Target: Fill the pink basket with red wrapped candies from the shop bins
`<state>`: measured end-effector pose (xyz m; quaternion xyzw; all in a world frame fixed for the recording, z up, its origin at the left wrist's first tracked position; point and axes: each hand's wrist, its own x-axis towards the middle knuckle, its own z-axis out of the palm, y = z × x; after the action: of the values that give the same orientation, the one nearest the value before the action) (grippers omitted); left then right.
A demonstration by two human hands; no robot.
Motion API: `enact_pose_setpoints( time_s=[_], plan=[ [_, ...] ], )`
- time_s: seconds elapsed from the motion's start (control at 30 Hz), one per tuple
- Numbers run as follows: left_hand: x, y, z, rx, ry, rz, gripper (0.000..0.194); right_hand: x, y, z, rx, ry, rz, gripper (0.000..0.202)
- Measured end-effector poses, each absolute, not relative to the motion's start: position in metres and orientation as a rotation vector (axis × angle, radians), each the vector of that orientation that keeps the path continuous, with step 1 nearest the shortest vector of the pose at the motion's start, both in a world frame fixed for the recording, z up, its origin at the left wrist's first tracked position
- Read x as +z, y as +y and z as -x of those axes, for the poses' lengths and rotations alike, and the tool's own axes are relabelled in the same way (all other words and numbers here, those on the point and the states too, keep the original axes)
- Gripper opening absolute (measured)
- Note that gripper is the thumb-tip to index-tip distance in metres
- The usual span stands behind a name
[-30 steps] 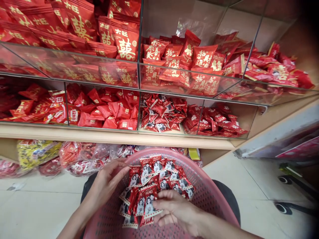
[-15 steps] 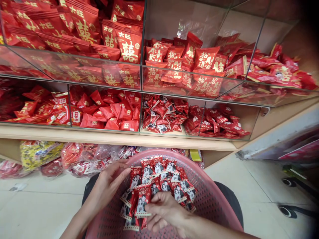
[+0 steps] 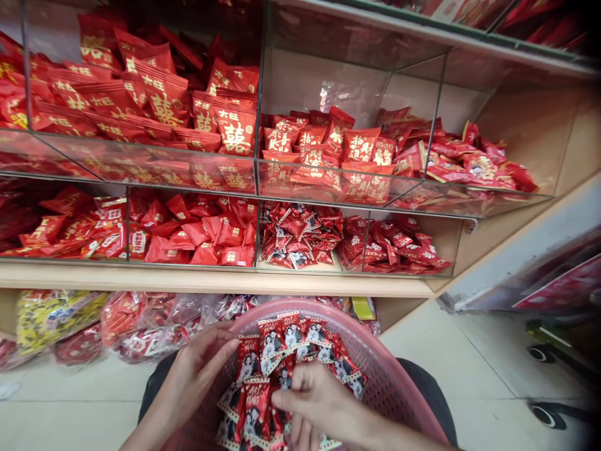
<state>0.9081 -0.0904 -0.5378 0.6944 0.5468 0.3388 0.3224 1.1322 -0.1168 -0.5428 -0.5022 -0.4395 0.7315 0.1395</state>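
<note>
A pink perforated plastic basket (image 3: 394,376) stands between the knees, holding several red candy packets (image 3: 256,407) printed with a cartoon couple and cream dotted edges. At the basket's left rim is my left hand (image 3: 200,366), its thumb stretched inward beside the upper-left packet and its fingers apart from the thumb. Over the middle of the packets, my right hand (image 3: 323,398) has its fingers curled in, thumb pointing left near the front packet. What those curled fingers hold, if anything, is hidden.
Ahead, a shelf with clear dividers (image 3: 257,181) holds red packets in compartments; one has matching couple-print packets (image 3: 300,235). Bagged sweets (image 3: 126,319) lie under the wooden ledge (image 3: 211,280). Chair casters (image 3: 547,413) stand on the tiled floor at right.
The view has tilted up, showing more of the upper shelf. My right hand's thumb has come off the front packet and its fingers have curled tighter. My left hand stays at the rim.
</note>
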Motion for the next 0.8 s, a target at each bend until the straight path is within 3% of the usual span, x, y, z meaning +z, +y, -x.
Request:
enact_pose_setpoints(
  time_s=[0.23,0.47,0.63,0.8],
  plan=[
    [-0.534,-0.091,-0.910,0.889,1.437,-1.823,0.028,-0.453,-0.038,-1.171,1.071,-1.741,1.255,0.028],
    [-0.532,-0.091,-0.910,0.966,1.479,-1.814,0.029,-0.446,0.043,-1.176,0.200,-2.051,1.473,0.013],
    [-0.529,-0.091,-0.911,0.953,1.482,-1.831,0.029,-0.448,0.066,-1.153,-0.203,-2.167,1.567,0.031],
    [-0.530,-0.091,-0.911,0.954,1.471,-1.820,0.030,-0.453,0.080,-1.133,-0.324,-2.177,1.727,0.043]
  ],
)
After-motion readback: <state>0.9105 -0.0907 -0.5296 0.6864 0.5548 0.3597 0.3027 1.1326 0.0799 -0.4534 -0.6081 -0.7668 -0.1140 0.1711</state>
